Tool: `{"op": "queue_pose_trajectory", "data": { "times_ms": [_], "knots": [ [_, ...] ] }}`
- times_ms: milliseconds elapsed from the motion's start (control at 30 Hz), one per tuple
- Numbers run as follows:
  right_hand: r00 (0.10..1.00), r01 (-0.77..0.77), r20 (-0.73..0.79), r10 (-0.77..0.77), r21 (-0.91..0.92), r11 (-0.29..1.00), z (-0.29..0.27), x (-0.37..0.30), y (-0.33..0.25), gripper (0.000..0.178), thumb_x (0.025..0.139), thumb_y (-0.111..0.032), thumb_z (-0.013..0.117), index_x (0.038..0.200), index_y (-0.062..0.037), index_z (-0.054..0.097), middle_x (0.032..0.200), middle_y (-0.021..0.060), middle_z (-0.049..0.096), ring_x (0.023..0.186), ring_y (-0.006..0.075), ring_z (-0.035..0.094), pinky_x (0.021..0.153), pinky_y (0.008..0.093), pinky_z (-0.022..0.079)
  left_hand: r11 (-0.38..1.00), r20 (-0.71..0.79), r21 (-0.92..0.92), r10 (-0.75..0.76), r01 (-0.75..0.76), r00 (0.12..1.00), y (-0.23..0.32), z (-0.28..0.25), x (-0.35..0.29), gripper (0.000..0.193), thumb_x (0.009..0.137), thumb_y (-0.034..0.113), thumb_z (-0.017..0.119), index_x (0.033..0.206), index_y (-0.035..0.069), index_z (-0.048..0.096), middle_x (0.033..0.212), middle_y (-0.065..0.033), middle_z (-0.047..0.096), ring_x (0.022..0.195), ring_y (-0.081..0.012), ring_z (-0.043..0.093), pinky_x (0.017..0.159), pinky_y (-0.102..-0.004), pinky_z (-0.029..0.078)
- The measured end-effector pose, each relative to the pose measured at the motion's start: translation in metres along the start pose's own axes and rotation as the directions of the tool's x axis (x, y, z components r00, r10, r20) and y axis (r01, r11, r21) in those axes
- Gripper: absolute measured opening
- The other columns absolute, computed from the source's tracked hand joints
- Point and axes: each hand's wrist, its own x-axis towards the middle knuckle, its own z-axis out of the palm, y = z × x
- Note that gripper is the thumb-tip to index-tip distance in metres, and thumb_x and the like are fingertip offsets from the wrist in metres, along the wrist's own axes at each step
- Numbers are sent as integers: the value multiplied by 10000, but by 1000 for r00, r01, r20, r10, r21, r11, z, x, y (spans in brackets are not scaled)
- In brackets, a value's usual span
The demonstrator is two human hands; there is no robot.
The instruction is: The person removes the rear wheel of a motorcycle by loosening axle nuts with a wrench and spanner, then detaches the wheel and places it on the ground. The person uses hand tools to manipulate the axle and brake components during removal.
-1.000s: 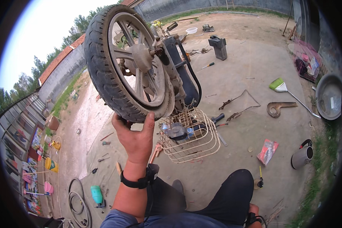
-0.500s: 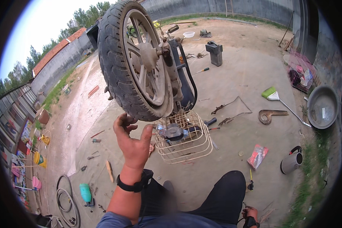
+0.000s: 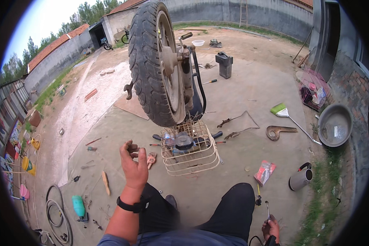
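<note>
An upturned two-wheeler (image 3: 188, 82) is standing in front of the person, apparently resting on its handlebars, with its wheel (image 3: 149, 74) rising at the top. Judging by what is showing, the wheel is sitting in its fork and the tyre is encircling the rim, so neither is appearing detached. The wire basket (image 3: 188, 164) is sitting below the wheel, near the ground. At the hub (image 3: 168, 61), nothing is revealing whether fastenings are loose or tight, so what is remaining cannot be told. The wheel is standing beyond the left hand (image 3: 134, 169) and slightly rightward; that hand is hovering apart from it, holding nothing, its fingers loosely curling. Well apart from the wheel, beyond the right knee, the right hand (image 3: 270, 230) is gripping a slim metal tool (image 3: 268, 210), which is pointing away from the person.
</note>
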Motion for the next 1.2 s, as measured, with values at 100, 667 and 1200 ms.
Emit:
{"op": "queue_pose_trajectory", "data": {
  "times_ms": [100,667,1200],
  "knots": [
    [991,71,109,-76,50,996,36,-13,-29,530,852,-90,649,1365,-134,522,874,31,618,727,163,597,644,308,493,991,107,70,-125,118,986,-25,-15,-14,404,937,174,663,1255,-32,522,998,-106,615,881,-166,601,741,-307,498],
    [750,264,632,-194,-18,964,317,-30,-95,140,849,-33,564,988,-49,560,760,73,554,618,224,582,566,317,494,857,449,12,-465,515,763,-110,-51,-68,273,909,177,694,1068,-31,618,845,-37,639,765,-110,598,712,-277,503],
    [849,169,526,45,-352,921,362,7,-47,233,901,-48,494,1091,13,612,689,36,504,513,148,491,472,286,407,837,421,12,-501,548,756,-118,-42,-68,233,912,149,679,1054,-24,616,810,-39,642,724,-108,609,681,-272,511]
  ]
}}
